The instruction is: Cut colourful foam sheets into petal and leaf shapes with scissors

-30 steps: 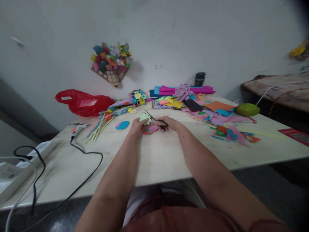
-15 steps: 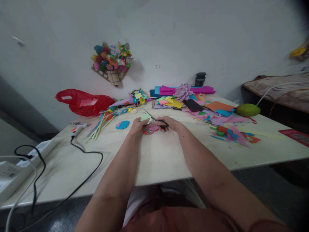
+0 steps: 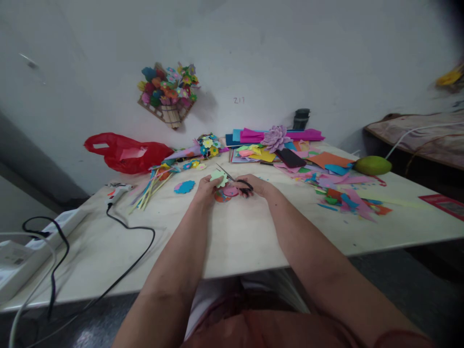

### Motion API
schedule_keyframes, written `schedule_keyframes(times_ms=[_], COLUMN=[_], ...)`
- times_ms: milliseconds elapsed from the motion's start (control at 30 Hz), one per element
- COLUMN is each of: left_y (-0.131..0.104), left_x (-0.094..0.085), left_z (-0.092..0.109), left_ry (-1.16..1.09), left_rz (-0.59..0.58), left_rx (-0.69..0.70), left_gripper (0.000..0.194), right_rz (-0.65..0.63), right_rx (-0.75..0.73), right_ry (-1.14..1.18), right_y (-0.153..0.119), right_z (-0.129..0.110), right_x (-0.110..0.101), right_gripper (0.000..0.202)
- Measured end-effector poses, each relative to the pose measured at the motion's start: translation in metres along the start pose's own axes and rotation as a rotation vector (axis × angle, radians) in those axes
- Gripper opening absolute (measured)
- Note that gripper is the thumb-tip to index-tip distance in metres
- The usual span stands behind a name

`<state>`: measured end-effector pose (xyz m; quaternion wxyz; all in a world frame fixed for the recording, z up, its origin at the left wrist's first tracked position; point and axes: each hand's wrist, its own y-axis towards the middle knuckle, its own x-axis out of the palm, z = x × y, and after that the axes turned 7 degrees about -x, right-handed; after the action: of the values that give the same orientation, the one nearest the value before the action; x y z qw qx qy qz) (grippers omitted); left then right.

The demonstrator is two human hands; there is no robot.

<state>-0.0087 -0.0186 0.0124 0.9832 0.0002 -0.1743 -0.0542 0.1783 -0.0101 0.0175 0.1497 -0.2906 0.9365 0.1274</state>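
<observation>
Between thumb and fingers, my left hand (image 3: pixel 208 187) pinches a pale green scalloped paper piece (image 3: pixel 219 178). Black-handled scissors (image 3: pixel 245 184) sit in my right hand (image 3: pixel 253 185), their blades pointing up and left just behind the green piece. Under both hands, pink and orange round cutouts (image 3: pixel 224 195) lie on the table (image 3: pixel 242 237), partly covered by my fingers. To the left of my left hand rests a blue scalloped cutout (image 3: pixel 185 187) with a pink one beneath its edge.
A glue gun (image 3: pixel 118 194) with a black cord lies at left near a power strip (image 3: pixel 54 229). Behind are a red plastic bag (image 3: pixel 126 154), paper flowers (image 3: pixel 209 145) and strips. Coloured scraps (image 3: pixel 348 195), a phone (image 3: pixel 290 157) and a green mango-like fruit (image 3: pixel 372 165) lie at right.
The green piece has turned slightly in my left hand, showing more of its scalloped edge. Both arms stay almost where they were.
</observation>
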Motion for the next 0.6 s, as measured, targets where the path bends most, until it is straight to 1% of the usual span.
schedule_keyframes(times_ms=[200,467,600], left_y=[0.0006,0.0002,0.0002], left_x=[0.0004,0.0003,0.001], left_z=[-0.0011,-0.0001,0.0006], left_ry=[-0.027,-0.027,-0.037], left_rz=[0.014,-0.001,0.022], left_rx=[-0.002,0.0,-0.02], left_gripper=[0.033,0.031,0.032], right_rz=[0.006,-0.001,0.014], right_rx=[-0.011,0.001,0.017], right_ry=[0.002,-0.05,-0.05], right_y=[0.0006,0.0019,0.0018], right_z=[0.0015,0.0028,0.0012], right_x=[-0.0003,0.0,0.0012], right_gripper=[0.031,0.034,0.035])
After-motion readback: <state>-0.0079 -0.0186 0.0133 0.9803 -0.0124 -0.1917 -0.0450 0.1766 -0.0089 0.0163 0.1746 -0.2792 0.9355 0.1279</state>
